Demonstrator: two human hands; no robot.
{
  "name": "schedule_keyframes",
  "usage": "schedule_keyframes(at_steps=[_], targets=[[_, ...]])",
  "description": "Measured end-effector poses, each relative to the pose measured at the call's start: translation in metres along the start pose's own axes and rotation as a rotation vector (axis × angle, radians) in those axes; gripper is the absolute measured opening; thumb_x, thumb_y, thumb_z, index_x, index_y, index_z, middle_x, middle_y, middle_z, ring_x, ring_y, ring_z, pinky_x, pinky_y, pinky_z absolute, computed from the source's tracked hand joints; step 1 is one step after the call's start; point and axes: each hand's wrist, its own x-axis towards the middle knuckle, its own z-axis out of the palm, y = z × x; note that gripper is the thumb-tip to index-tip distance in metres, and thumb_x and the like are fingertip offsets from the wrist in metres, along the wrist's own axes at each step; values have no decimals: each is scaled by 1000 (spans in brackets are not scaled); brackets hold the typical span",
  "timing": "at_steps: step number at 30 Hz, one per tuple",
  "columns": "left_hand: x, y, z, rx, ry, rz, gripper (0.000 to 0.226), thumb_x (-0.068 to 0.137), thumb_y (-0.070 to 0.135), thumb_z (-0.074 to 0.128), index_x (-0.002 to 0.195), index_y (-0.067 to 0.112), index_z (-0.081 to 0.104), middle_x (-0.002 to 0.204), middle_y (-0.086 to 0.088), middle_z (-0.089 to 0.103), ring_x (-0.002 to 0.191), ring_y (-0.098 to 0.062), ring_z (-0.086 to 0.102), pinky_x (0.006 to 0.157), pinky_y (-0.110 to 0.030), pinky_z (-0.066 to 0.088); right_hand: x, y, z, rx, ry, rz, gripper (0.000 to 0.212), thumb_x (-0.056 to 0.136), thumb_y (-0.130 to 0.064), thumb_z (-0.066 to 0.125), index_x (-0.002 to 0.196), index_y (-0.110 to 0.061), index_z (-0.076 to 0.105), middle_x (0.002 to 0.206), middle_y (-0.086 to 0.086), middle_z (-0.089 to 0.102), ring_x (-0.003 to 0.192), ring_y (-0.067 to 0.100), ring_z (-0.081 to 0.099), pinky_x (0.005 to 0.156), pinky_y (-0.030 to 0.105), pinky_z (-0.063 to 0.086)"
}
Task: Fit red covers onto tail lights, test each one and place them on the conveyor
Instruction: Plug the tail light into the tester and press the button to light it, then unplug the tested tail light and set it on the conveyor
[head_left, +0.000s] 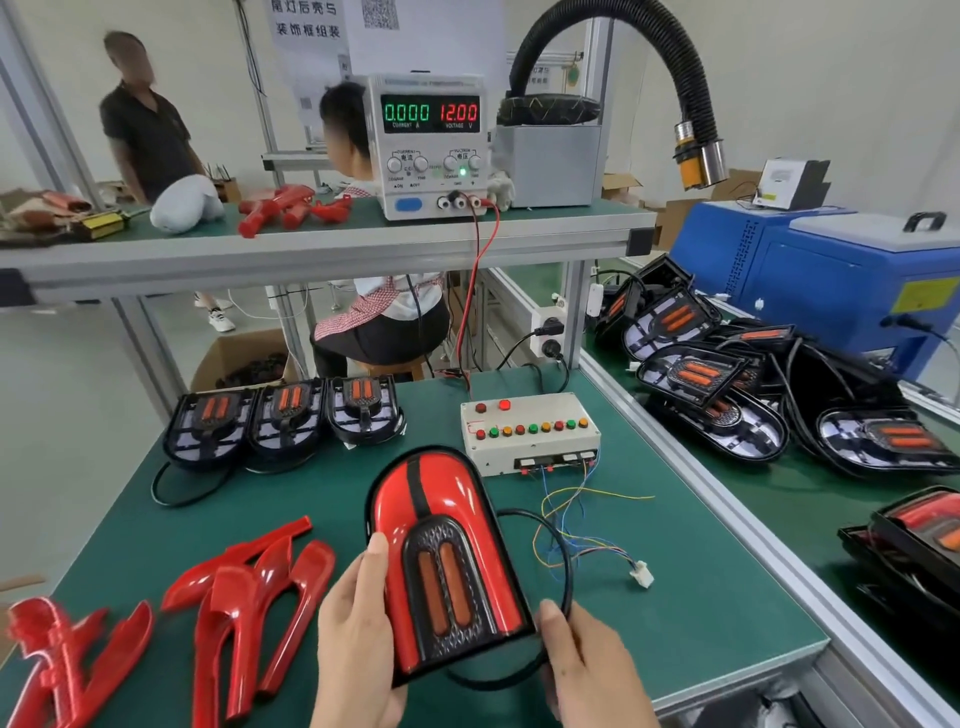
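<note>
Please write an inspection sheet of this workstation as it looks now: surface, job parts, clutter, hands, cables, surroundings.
Surface: green bench mat, in use.
Job's things: one tail light with red cover fitted, held over the bench; three uncovered tail lights in a row at the back; loose red covers on the left.
Clutter: nothing seen.
Grippers: left hand grips the light's left edge; right hand holds its lower right corner.
Cables: black lead loops from the held light; coloured wires with white connector lie unplugged beside the test box.
Surroundings: power supply reads 12.00 V, 0.000 A; conveyor on the right carries a pile of lights; two people behind.
</note>
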Motion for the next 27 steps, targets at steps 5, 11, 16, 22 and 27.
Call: schedule_keyframes(at_steps=[5, 11, 16, 22, 27], targets=[[1, -1, -6, -111, 117, 2, 31, 98, 44, 61, 89, 24, 83, 97, -12, 79, 83, -28, 78, 58, -34, 61, -1, 5, 6, 387, 0, 92, 19, 103, -14, 53, 94, -6, 68, 59, 14, 70, 59, 32, 73, 57, 37, 62], [-4, 0, -4, -143, 137, -24, 41, 83, 59, 69, 96, 23, 84, 113, -12, 77, 101, -30, 76, 74, -39, 63, 5, 8, 15, 723, 19, 138, 22, 102, -4, 52, 92, 6, 69, 67, 19, 70, 61, 33, 73, 49, 27, 57], [-4, -14, 3, -152, 165, -14, 29, 93, 47, 65, 87, 25, 84, 98, -9, 80, 83, -26, 78, 58, -32, 62, -1, 5, 32, 847, -98, 146, 21, 98, 6, 53, 84, 6, 68, 68, 26, 68, 51, 29, 67, 44, 28, 54], [2, -14, 6, -99, 132, 29, 38, 104, 33, 56, 74, 30, 80, 80, 4, 79, 69, -13, 77, 48, -25, 58, -8, 19, 32, 651, -286, 78, 18, 98, 3, 57, 92, 2, 74, 80, 23, 74, 65, 34, 72, 54, 28, 52], [2, -6, 1, 28, 59, -35, 35, 102, 33, 58, 78, 22, 80, 81, 1, 79, 67, -13, 76, 48, -24, 57, -7, 25, 13, 640, -483, 78, 35, 81, -14, 70, 111, 4, 68, 95, 23, 75, 83, 35, 73, 79, 35, 56]])
